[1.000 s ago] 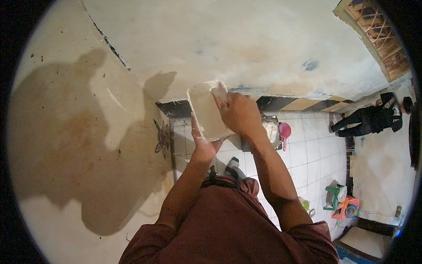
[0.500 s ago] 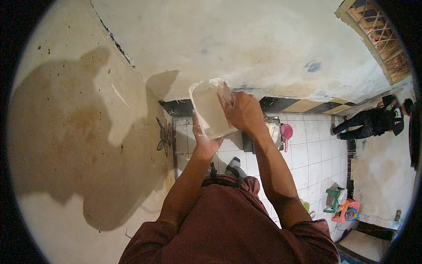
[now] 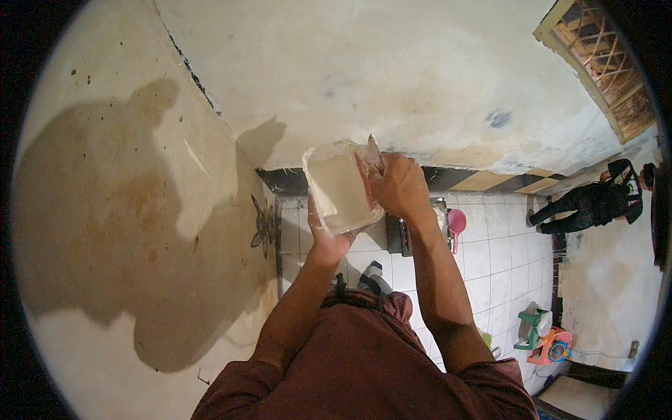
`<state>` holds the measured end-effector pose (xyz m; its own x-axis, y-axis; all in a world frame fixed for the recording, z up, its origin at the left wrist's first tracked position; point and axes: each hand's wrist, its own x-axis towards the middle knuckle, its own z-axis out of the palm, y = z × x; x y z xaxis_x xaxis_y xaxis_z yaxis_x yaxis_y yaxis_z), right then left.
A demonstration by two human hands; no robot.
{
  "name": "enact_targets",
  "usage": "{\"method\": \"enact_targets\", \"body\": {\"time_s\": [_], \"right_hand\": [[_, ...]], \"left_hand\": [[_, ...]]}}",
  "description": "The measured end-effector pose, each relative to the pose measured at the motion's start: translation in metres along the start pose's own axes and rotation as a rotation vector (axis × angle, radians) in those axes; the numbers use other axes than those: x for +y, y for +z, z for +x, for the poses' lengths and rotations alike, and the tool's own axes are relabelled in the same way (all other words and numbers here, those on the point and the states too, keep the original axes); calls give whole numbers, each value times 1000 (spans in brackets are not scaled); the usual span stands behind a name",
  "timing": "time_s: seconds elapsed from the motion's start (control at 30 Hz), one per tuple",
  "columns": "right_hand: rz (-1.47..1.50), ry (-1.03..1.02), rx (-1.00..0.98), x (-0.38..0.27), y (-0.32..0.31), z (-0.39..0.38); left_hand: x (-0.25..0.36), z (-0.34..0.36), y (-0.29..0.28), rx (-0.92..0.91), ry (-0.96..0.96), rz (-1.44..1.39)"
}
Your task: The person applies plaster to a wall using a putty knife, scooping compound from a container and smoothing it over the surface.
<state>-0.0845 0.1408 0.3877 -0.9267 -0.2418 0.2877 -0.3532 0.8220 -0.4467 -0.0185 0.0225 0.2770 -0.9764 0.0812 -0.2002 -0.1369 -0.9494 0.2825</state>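
Observation:
My left hand (image 3: 330, 241) is closed around the lower left side of a pale, square-mouthed tub (image 3: 308, 164), its thumb and fingers partly behind the wall. Smooth pale paste (image 3: 339, 182) lies inside, and dried smears coat the rim. In my right hand (image 3: 402, 183), the fingers are wrapped round a paste-smeared scraper (image 3: 372, 148). Its thin blade stands up at the tub's right rim, and my fist covers its grip. A reddish stretch shows along the tub's right inner side; whether it belongs to the tub or the scraper I cannot tell.
A patchy wall (image 3: 392, 91) stands ahead, with a black-and-tan band (image 3: 483, 181) along its foot. Another wall (image 3: 217, 280) rises close on my left. A dark box (image 3: 397, 234) and a pink dipper (image 3: 456, 221) are on the tiled floor. A person (image 3: 595, 203) stands far right.
The tub and both hands sit slightly lower in view. My right hand has shifted a little right, and the scraper's blade now shows upright above the tub's right rim.

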Motion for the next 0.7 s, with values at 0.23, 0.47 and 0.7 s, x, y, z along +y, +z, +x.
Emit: {"method": "enact_targets", "body": {"time_s": [0.23,0.47,0.7], "right_hand": [[-9,0,-128,-17,4,-1],[-164,-31,-165,-28,11,1],[-156,-141,-94,-50,23,-10]], "left_hand": [[1,-4,3,-53,-55,-48],[1,-6,-1,-140,-76,-85],[6,-8,6,-150,57,-63]]}}
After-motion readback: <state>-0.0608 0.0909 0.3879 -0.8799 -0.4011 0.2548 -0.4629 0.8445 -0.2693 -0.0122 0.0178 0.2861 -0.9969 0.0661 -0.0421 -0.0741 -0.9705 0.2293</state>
